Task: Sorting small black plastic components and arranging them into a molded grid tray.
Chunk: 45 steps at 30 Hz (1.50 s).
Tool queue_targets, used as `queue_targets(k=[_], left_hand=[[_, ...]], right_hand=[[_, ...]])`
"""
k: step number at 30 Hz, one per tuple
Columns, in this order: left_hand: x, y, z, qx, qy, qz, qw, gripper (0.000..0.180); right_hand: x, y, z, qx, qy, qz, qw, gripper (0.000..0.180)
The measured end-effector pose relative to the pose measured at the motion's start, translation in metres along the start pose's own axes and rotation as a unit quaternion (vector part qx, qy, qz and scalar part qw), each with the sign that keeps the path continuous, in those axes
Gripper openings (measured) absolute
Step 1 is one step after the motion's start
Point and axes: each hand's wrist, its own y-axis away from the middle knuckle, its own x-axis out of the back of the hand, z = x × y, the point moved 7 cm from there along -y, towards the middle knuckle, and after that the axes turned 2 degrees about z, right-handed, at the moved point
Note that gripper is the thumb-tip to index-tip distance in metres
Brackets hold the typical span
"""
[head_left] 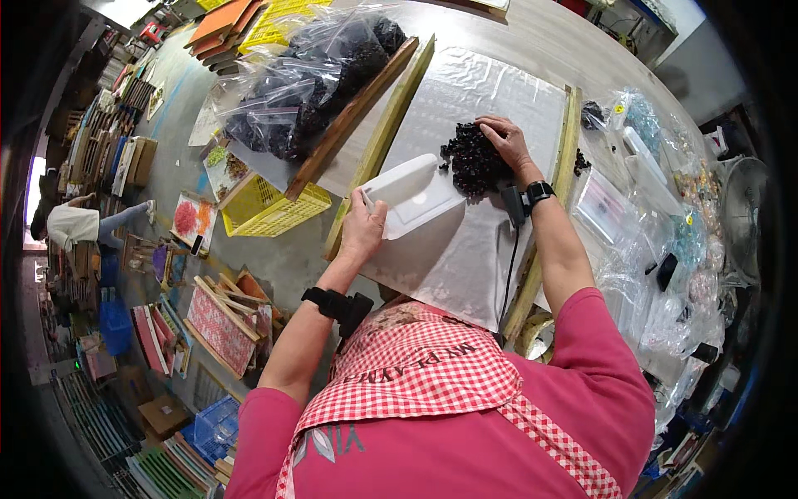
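My left hand (363,229) grips the near end of a white plastic scoop-like tray (406,187). The tray is tilted, and its far end comes up beside a heap of small shiny black pieces (470,165). My right hand (505,141) lies over the right side of that heap, fingers stretched out and bent a little onto the pieces. Under the heap spreads a clear plastic sheet (499,87) on the table, between two wooden strips (389,125). I wear a black band with a small box on each wrist.
Clear bags of black pieces (287,104) fill the left of the table, behind a brown wooden bar (353,121). Yellow crates (278,208) stand below. To the right lie bags of coloured pieces (690,208) and a clear box (605,204). Another person (79,224) is far left.
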Motion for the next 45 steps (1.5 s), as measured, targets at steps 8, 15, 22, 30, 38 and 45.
queue_targets(k=[8,15,22,30,38,45], left_hand=[[-0.043,-0.018,0.021,0.005,0.027,-0.016,0.999,0.064],[-0.085,-0.016,0.026,0.045,0.042,0.018,0.998,0.063],[-0.111,-0.005,0.012,0.13,0.206,-0.088,0.966,0.066],[-0.118,-0.011,-0.012,0.158,0.383,-0.096,0.905,0.058],[-0.085,0.013,-0.016,0.127,0.48,-0.162,0.853,0.05],[-0.073,0.009,-0.022,0.096,0.456,-0.163,0.87,0.047]], right_hand=[[0.0,0.003,-0.009,0.013,0.036,0.033,0.999,0.021],[-0.001,0.008,-0.003,-0.027,0.0,0.074,0.997,0.021],[-0.033,0.027,-0.025,-0.172,-0.145,-0.019,0.974,0.029],[-0.056,0.05,-0.139,-0.032,-0.273,-0.112,0.955,0.018],[0.038,0.088,-0.054,-0.129,0.37,0.045,0.919,0.031],[-0.013,0.105,-0.07,0.04,0.441,0.047,0.896,0.017]])
